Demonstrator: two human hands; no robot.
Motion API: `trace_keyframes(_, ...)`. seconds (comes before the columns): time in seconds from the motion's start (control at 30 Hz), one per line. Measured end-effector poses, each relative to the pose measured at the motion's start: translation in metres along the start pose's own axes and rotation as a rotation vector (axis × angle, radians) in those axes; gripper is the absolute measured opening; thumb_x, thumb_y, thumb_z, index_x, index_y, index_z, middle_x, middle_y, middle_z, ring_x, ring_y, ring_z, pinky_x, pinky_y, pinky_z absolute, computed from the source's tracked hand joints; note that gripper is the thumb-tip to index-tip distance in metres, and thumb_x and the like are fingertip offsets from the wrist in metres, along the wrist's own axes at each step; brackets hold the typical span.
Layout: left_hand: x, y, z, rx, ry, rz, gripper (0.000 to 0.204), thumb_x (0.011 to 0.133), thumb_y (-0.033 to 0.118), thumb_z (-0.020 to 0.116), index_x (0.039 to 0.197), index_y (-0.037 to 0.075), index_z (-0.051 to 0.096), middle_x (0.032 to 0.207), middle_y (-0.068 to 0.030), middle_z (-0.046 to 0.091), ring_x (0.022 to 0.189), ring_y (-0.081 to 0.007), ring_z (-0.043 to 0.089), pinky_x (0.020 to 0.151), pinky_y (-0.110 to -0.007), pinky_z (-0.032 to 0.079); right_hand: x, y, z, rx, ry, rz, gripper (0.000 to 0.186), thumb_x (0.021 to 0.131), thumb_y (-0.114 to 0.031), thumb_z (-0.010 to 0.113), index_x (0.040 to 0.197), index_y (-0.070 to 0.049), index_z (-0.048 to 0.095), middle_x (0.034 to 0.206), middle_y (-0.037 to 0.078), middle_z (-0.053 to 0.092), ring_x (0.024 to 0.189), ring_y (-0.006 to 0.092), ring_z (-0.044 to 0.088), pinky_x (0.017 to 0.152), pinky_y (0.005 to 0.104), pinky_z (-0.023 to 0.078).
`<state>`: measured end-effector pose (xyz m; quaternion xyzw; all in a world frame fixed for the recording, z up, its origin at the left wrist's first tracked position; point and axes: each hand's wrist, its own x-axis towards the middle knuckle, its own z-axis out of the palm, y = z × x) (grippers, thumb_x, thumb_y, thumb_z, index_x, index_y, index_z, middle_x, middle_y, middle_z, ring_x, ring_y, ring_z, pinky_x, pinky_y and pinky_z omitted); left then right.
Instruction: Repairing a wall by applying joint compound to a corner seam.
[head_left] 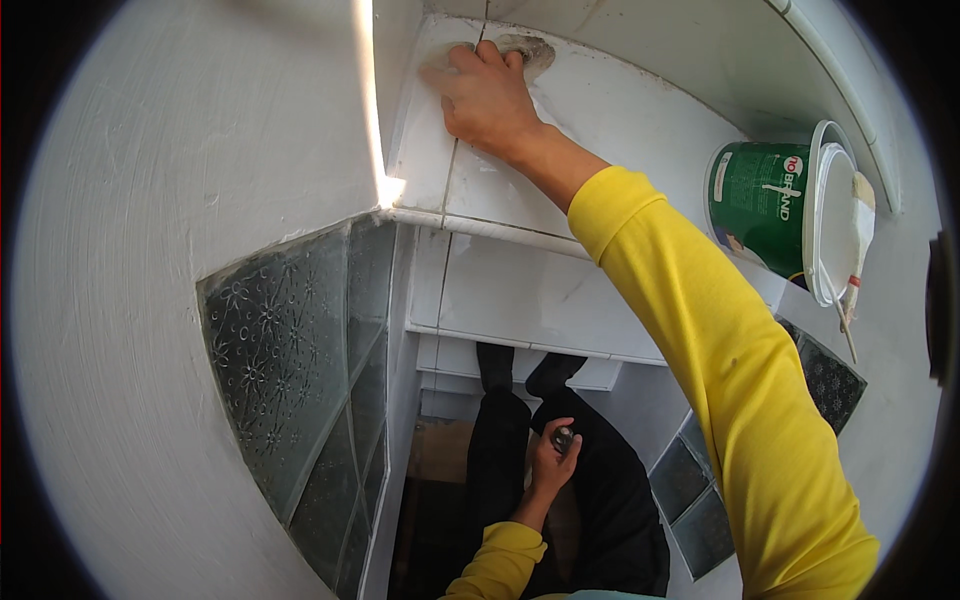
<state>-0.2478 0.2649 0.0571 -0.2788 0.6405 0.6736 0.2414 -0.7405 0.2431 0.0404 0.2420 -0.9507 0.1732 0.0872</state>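
My right hand (pixel 490 97), in a yellow sleeve, reaches across to the far white tiled step (pixel 600 130). Its fingers are curled down against the tile, partly blurred, and whatever they may hold is hidden. Right beside the fingertips lies a grey-brown smudged patch (pixel 540 58), and a dark tile joint runs under the hand. Lower down, in front of my black trouser legs, my left hand (pixel 552 458) is closed around a small dark object with a rounded end (pixel 564 437). Most of that object is covered by the fingers, so its kind does not show.
A green paint bucket (pixel 765 195) with a white lid stands at the right of the step. A paintbrush (pixel 858 235) and a thin stick rest against it. Patterned glass blocks (pixel 275 350) fill the left wall. More white steps (pixel 540 285) descend toward my feet.
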Motion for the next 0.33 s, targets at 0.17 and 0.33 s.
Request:
trace_keyframes(0.17, 0.001, -0.003, 0.003, -0.008, 0.052, 0.075, 0.028, 0.086, 0.006, 0.072, 0.112, 0.004, 0.063, 0.073, 0.0018, 0.059, 0.061, -0.0045, 0.053, 0.058, -0.022, 0.045, -0.007, -0.006, -0.002, -0.008, -0.008, -0.019, 0.040, 0.082, -0.012, 0.056, 0.116, -0.020, 0.072, 0.112, 0.006, 0.062, 0.111, 0.0278, 0.049, 0.090, 0.0466, 0.034)
trace_keyframes(0.33, 0.000, -0.004, 0.003, -0.022, 0.042, 0.081, 0.030, 0.087, 0.007, 0.072, 0.115, 0.005, 0.062, 0.074, 0.0012, 0.060, 0.063, -0.0049, 0.054, 0.060, -0.021, 0.045, -0.014, -0.010, -0.004, 0.048, -0.064, -0.040, 0.042, 0.082, -0.012, 0.056, 0.121, -0.017, 0.070, 0.114, 0.007, 0.062, 0.112, 0.0277, 0.049, 0.090, 0.0464, 0.035)
